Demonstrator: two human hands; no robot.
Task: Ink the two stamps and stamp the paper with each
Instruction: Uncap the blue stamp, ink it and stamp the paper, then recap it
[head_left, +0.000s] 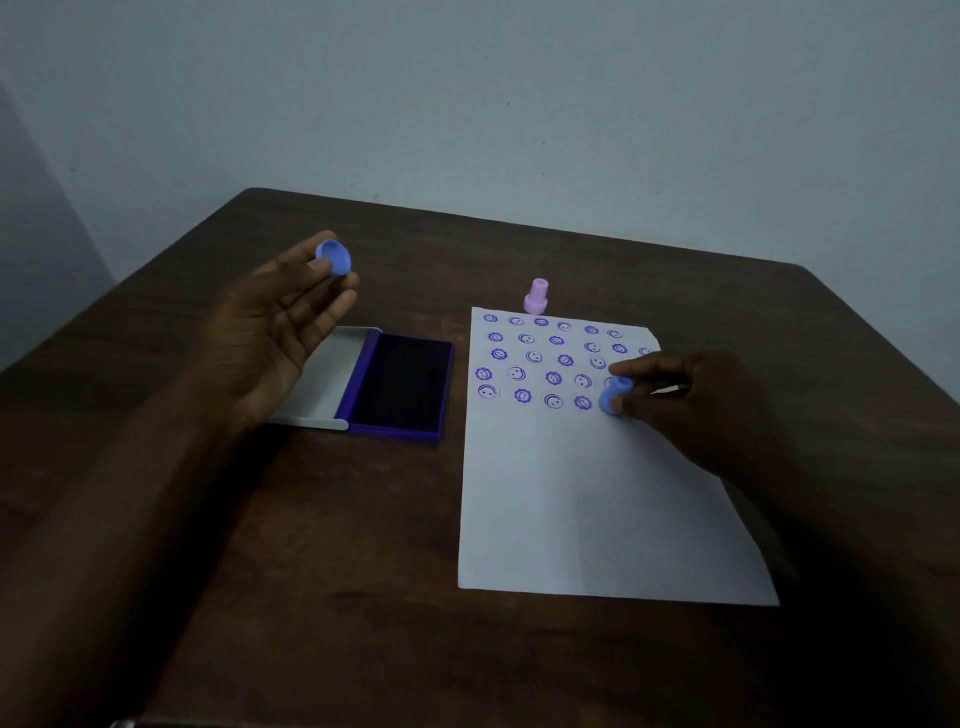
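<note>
A white paper (597, 509) lies on the dark wooden table (363, 571), its upper part covered with several rows of purple smiley and flower prints. My right hand (691, 400) grips a blue stamp (614, 396) pressed down on the paper at the right end of the lowest row. My left hand (280, 322) is raised above the table, pinching a blue stamp cap (333, 256) between thumb and fingertips. A pink stamp (536, 296) stands upright just beyond the paper's top edge. The purple ink pad (400, 387) lies open left of the paper, its lid (327, 379) folded out under my left hand.
A plain pale wall rises behind the table's far edge (519, 223). Bare wood lies in front of the ink pad and left of the paper. The lower half of the paper carries no prints.
</note>
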